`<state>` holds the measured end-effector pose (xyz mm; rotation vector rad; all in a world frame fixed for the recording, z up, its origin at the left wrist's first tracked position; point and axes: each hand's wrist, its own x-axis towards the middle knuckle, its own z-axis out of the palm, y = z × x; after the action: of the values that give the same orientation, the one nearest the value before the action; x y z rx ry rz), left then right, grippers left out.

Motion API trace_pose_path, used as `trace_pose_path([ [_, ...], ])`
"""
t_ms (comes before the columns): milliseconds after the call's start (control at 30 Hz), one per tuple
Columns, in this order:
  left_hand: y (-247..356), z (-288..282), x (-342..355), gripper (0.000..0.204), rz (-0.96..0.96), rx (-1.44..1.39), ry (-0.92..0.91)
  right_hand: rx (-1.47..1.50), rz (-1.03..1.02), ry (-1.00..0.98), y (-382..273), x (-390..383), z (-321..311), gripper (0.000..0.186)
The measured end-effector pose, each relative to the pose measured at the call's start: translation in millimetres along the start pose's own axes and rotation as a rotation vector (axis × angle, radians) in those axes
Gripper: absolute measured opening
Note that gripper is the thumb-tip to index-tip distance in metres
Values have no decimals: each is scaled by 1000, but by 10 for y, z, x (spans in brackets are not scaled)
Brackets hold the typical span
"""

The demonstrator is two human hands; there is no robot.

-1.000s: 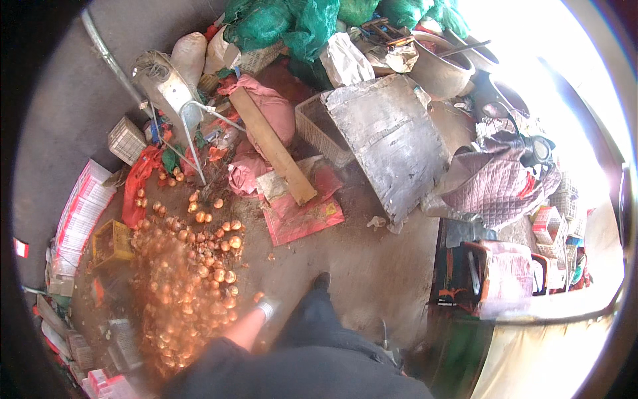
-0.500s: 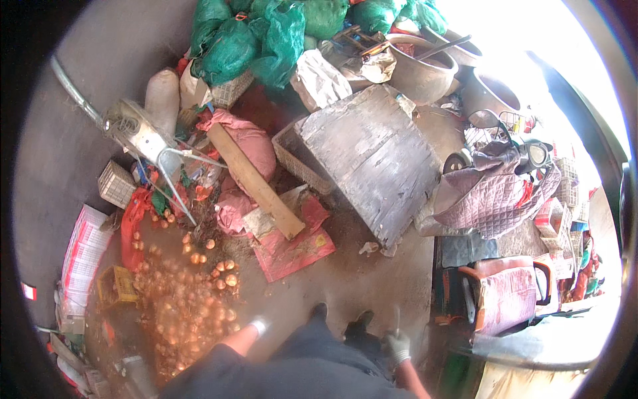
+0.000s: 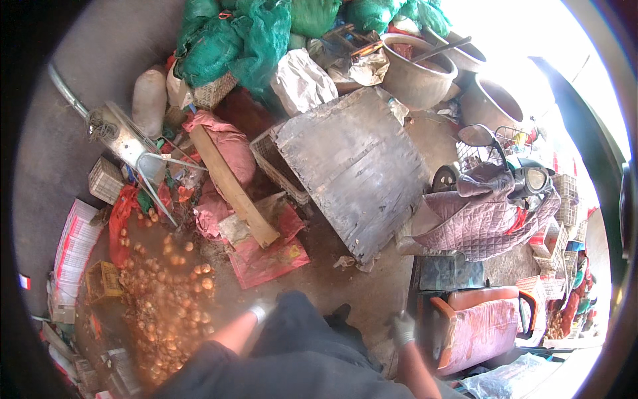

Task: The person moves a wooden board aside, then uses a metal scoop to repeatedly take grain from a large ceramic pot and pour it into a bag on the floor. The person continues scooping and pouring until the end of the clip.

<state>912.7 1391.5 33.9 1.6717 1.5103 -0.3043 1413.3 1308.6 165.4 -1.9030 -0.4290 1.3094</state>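
Note:
My left hand (image 3: 262, 310), in a pale glove, is beside my dark-clothed knee, to the right of a heap of onions (image 3: 159, 299) spread over the floor. Its fingers are blurred. My right hand (image 3: 402, 328), in a grey glove, is low on the right, left of an office chair (image 3: 475, 339) with a worn reddish cover. Its fingers look curled, with something thin and faint poking up from them that I cannot make out. Neither hand touches the onions.
A wooden board (image 3: 352, 166) leans over a crate (image 3: 276, 166) ahead. A plank (image 3: 232, 186) rests on pink sacks (image 3: 232, 146). A scooter (image 3: 498, 179) under a quilted cover stands right. Large vats (image 3: 419, 73) and green net sacks (image 3: 212, 53) line the back. A yellow crate (image 3: 103, 282) stands left.
The view has shifted, with the chair now more fully visible. One leg has come forward beside my left hand. My right hand appears slightly higher, and the thin thing in it shows less.

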Motion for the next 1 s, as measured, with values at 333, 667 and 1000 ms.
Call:
trace_pose_path([
  [333,885,-437,1316,19,-446,-904,-69,-28,238,143,-465,384,253,18],
  [667,807,-375,3066,8,-558,-1018,-268,-136,414,-46,-220,886,1687,16],
  [1000,805,923,5655,32,-508,-1332,190,141,745,-11,1072,1675,1974,18],
])
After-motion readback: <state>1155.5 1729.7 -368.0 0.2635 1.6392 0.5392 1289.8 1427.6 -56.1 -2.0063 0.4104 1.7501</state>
